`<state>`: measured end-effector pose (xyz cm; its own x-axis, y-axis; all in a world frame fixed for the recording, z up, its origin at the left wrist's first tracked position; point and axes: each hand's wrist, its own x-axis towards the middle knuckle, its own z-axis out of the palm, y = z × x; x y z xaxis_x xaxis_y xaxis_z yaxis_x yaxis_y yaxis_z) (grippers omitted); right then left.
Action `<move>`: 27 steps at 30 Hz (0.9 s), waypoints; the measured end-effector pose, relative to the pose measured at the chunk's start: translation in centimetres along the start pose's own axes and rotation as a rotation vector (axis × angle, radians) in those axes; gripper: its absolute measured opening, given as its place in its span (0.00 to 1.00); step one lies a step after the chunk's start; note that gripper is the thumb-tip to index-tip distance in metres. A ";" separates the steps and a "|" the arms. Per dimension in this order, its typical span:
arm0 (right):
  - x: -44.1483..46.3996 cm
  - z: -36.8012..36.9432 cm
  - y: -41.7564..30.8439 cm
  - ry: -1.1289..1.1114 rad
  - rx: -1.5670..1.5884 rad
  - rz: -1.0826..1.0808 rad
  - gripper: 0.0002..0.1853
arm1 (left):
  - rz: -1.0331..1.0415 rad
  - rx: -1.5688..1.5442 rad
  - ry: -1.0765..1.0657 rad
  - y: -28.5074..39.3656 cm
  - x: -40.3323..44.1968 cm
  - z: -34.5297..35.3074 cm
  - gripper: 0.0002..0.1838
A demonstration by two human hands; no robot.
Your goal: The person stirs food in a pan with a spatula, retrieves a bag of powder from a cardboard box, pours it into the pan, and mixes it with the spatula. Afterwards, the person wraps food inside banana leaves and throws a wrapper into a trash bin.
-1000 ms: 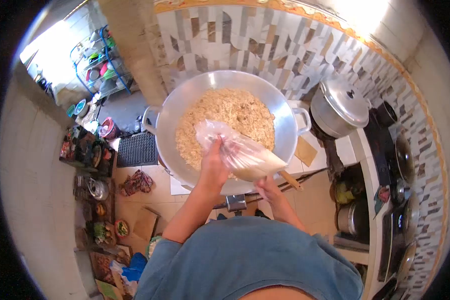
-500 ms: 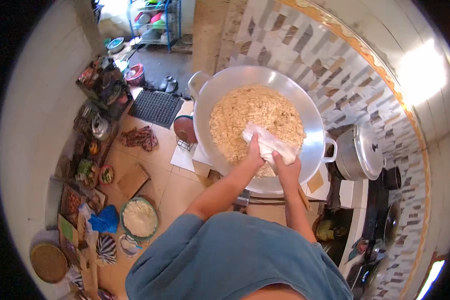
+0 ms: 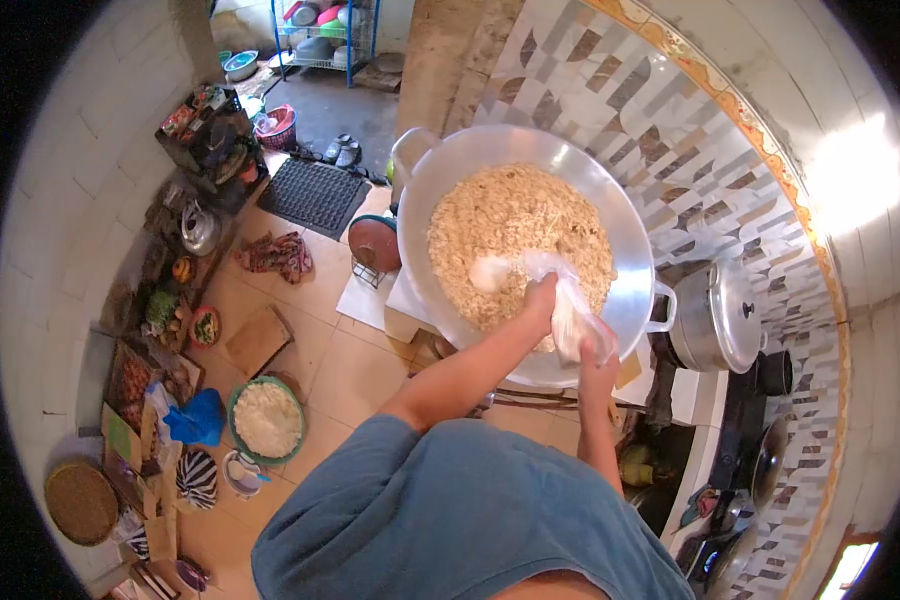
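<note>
Over a wide metal pan (image 3: 632,215) I hold a clear plastic bag (image 3: 570,318) with white contents. My left hand (image 3: 541,302) grips the bag near its upper end. My right hand (image 3: 598,352) is closed around the lower end, close to the pan's near rim. The bag's loose end points left, and beside it a small white heap (image 3: 490,273) lies on the crumbly tan food (image 3: 520,210) that fills much of the pan. My fingertips are partly hidden by the bag.
A lidded metal pot (image 3: 722,315) stands right of the pan, by the tiled wall. On the floor at left are a green-rimmed basin (image 3: 298,440) of white food, a blue plastic bag (image 3: 198,417), a wooden board (image 3: 260,340), a cloth (image 3: 276,257) and a black mat (image 3: 313,200).
The bag has swung from lying slantwise to hanging more upright, its right end lowered with my right hand. My left hand has shifted right. A white heap now shows on the tan food.
</note>
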<state>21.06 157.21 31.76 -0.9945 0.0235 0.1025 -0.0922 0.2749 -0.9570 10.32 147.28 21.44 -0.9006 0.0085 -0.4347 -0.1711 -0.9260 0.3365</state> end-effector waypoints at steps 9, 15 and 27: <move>-0.2 -14.0 14.8 -0.304 -0.883 -0.071 0.27 | 0.757 1.154 -0.072 6.5 -4.7 3.1 0.16; 1.9 -13.8 11.7 -0.401 -0.845 0.050 0.20 | 1.108 1.335 -0.223 11.0 -5.6 2.6 0.15; 1.7 -15.8 3.7 -0.966 -0.651 0.110 0.18 | 1.182 1.369 0.118 18.8 -13.3 0.4 0.13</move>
<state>19.82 173.40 32.70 -0.6467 -0.5853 -0.4890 -0.2385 0.7642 -0.5992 18.98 129.89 33.87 -0.7584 -0.4325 0.4877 0.2413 0.5088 0.8264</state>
